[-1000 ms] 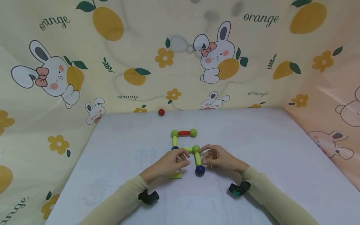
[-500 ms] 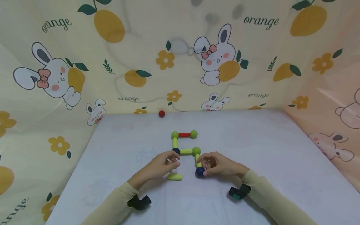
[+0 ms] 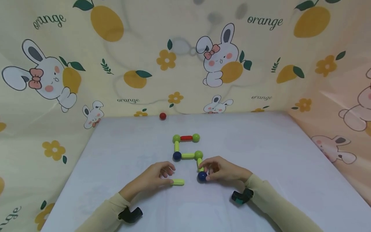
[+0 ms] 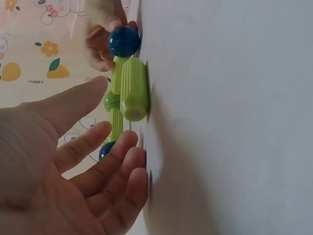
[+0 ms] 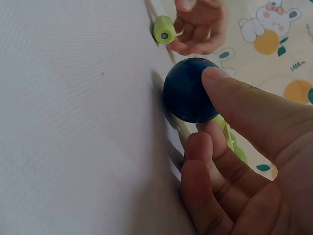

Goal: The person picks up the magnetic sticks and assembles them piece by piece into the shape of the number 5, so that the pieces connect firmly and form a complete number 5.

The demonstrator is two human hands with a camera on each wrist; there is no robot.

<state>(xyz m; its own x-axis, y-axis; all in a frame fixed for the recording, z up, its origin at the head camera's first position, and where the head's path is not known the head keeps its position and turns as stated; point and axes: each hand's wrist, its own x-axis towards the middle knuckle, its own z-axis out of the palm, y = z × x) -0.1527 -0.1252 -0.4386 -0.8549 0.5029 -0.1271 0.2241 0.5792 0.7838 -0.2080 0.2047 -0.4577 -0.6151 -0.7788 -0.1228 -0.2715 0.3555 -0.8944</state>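
My left hand (image 3: 151, 178) reaches with parted, relaxed fingers toward a loose light-green stick (image 3: 178, 182) lying on the table. In the left wrist view a gap shows between the fingers and that stick (image 4: 134, 90). My right hand (image 3: 224, 170) holds a dark blue ball (image 3: 202, 176), its thumb on the near side and fingers curled by the joined green stick (image 3: 200, 164). That stick runs up to a green ball (image 3: 198, 155). From there another green stick (image 3: 188, 156) leads left to a second blue ball (image 3: 177, 156).
Beyond, a green stick (image 3: 176, 147) rises to a green ball (image 3: 176, 139), joined by a red stick (image 3: 186, 138) to another green ball (image 3: 196, 138). A red ball (image 3: 163, 116) sits at the white table's (image 3: 249, 141) back edge, before a printed cloth (image 3: 139, 51).
My left hand has moved left and toward me, from beside the joined pieces to the loose stick. The right hand has slid down from the green ball and stick onto the blue ball.
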